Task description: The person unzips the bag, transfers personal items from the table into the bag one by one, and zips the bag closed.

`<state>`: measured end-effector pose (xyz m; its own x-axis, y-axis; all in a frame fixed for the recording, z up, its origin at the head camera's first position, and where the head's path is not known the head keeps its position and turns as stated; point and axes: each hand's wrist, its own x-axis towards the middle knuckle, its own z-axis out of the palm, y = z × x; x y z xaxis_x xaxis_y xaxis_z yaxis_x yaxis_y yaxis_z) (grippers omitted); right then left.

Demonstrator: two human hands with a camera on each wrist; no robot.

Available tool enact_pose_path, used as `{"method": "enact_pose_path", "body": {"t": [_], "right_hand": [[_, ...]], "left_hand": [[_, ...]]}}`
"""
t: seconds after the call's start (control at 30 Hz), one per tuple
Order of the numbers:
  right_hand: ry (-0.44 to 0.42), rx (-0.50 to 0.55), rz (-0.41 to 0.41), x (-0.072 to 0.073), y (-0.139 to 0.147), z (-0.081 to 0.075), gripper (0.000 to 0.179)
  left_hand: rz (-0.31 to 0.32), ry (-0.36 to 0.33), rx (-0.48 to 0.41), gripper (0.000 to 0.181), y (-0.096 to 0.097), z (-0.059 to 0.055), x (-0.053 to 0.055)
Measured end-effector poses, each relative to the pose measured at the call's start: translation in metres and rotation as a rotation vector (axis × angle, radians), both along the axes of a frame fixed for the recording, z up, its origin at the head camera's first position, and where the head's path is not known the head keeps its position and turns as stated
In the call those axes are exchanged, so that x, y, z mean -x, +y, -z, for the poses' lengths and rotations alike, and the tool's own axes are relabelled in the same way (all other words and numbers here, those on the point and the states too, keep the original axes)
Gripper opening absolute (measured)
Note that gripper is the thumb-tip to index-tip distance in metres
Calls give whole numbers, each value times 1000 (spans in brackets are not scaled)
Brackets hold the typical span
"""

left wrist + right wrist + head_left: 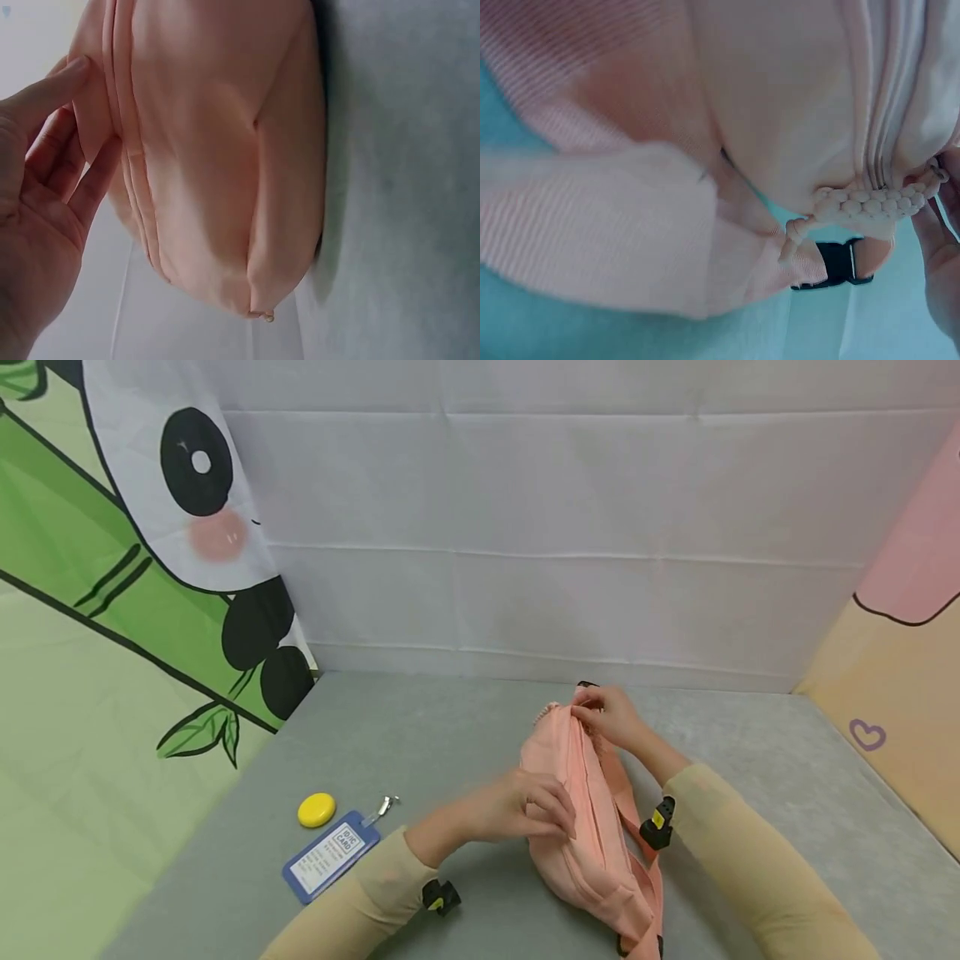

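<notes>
So the bag was a soft peachy-pink fabric thing, fairly plump with a rounded, slightly saggy body. It sat on the grey table, a bit right of centre, with its long side running away from the person. A lengthwise seam with raised, piped-looking edges ran along it, zipper style, though I couldn't tell if it was open. The side had a deep crease in it, plus a tiny ring-like bit at the bottom corner.

My favourite detail was the chunky braided cord at the far end, knotted at one end. The strap was a wide ribbed band in much the same pink, lying along the bag's right side, and there was a black buckle near the braid.

The left hand had a fold of fabric pinched beside the seam, thumb on one side and fingers on the other. The right hand was gripping the far end by the braid, but exactly what sat between its fingertips was hidden.

Off to the left were a yellow disc and a blue card holder with a metal clip.
</notes>
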<state>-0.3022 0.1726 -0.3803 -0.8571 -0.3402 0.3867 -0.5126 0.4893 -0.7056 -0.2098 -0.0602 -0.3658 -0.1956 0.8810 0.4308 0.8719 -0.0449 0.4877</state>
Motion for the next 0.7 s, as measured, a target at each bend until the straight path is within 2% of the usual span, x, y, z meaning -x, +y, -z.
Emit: {"method": "enact_pose_path", "body": {"t": [0.07, 0.13, 0.27, 0.37, 0.5, 0.6, 0.7], "right_hand": [[5, -5, -10, -1, 4, 3, 10], [5, -2, -19, -1, 7, 5, 11], [-2, 9, -33, -1, 11, 6, 12], [-1, 14, -52, -1, 12, 5, 12], [4, 23, -69, -3, 11, 2, 13], [11, 20, -66, -4, 10, 1, 13], [18, 6, -66, -4, 9, 1, 12]], "left_hand": [[14, -11, -26, 8, 4, 3, -1], [30, -40, -90, 10, 5, 5, 1], [-7, -124, -205, 15, -2, 1, 10], [-98, -158, -218, 15, -11, -4, 25], [-256, -157, -199, 15, -20, -12, 53], [-371, -169, -170, 15, -21, -15, 76], [-460, -209, -123, 16, -17, -14, 96]]}}
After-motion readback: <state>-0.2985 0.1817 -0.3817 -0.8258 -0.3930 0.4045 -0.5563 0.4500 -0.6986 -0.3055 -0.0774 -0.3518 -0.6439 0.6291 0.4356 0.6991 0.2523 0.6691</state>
